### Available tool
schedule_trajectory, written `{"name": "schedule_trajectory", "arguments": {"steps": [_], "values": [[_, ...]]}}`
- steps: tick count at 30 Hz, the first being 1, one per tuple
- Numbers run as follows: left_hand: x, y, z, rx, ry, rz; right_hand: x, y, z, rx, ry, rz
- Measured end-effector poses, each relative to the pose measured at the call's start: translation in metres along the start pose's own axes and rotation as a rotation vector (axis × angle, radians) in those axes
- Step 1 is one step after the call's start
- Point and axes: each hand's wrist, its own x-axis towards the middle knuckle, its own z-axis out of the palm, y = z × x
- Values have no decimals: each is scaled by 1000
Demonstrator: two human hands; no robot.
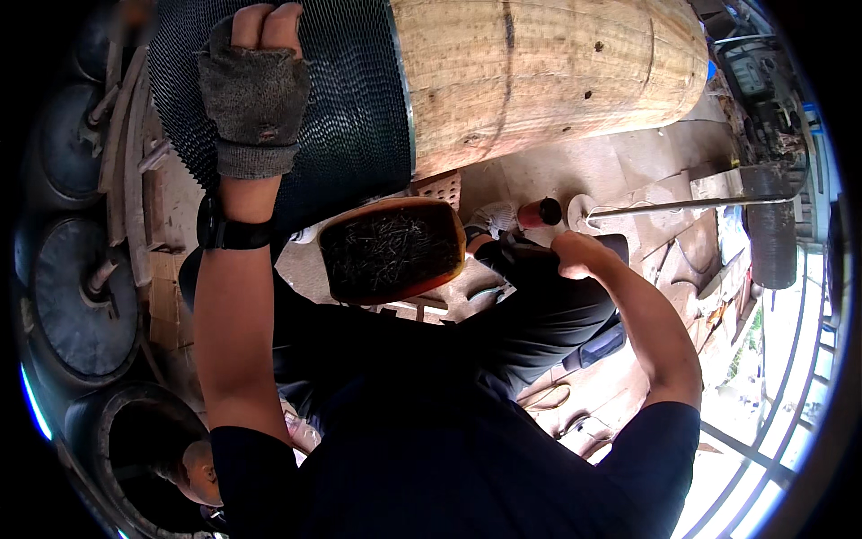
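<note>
A black, finely ribbed sheet (355, 108) wraps the left end of a pale, knotted log (548, 76). The gloved left hand (258, 94) lies over it, fingers bent; the right hand (579, 256) curls near the knee. Whether either grips anything, I cannot tell.

Worn knit glove (256, 112) on ribbed dark sheeting (352, 112)
The glove on your left hand (258, 81) is matt, rough cloth; the sheeting under that hand is ridged with a faint sheen, its material hard to tell. Right of it, the bare wooden cylinder (557, 76) shows grain and dark knots. Nearer you than that hand, a smooth, glossy tub (438, 285), seemingly plastic, holds thin metal nails (391, 244).
</note>
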Motion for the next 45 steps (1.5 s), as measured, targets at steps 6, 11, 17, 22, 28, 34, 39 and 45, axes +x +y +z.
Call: {"name": "schedule_trajectory", "arguments": {"steps": [6, 11, 17, 22, 28, 34, 39, 45], "values": [[4, -1, 0, 10, 81, 60, 20, 5, 19, -27, 144, 17], [15, 19, -19, -17, -47, -26, 27, 7, 21, 8, 100, 42], [17, 23, -23, -56, -56, -37, 3, -11, 16, 4, 148, 85], [4, -2, 5, -29, 91, 47, 8, 1, 48, -114, 413, 9], [3, -3, 11, -41, 83, 65, 19, -8, 59, -199, 325, 94], [0, -10, 8, -18, 70, 73, 5, -21, 50, -142, 330, 118], [3, 4, -3, -71, 68, 60, -1, -19, 66, -79, 519, 92], [16, 13, -26, -158, -144, -91, 12, -20, 73, -251, 476, 113]]}}
